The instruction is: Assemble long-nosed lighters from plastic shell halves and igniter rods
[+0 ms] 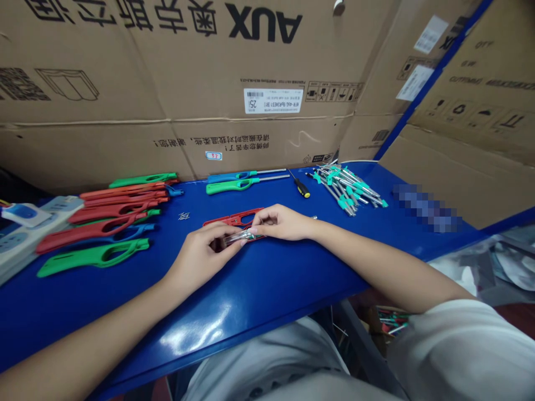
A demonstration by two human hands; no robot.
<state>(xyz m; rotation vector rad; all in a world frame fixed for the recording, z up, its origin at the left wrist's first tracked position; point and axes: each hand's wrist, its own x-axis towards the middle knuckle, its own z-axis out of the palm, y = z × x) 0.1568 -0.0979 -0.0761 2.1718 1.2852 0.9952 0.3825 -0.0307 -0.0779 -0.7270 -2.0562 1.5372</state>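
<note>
Left fingers (231, 252) and right fingers (262, 229) closed around a slim, glossy, see-through piece (234, 238)

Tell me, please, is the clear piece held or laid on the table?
Held: the left hand has the clear piece between thumb and fingers; the right hand is at its end.

clear plastic piece (234, 238), held slanted between left hand (204, 245) and right hand (286, 223), red lighter casing (225, 219) lying just beyond them
</note>
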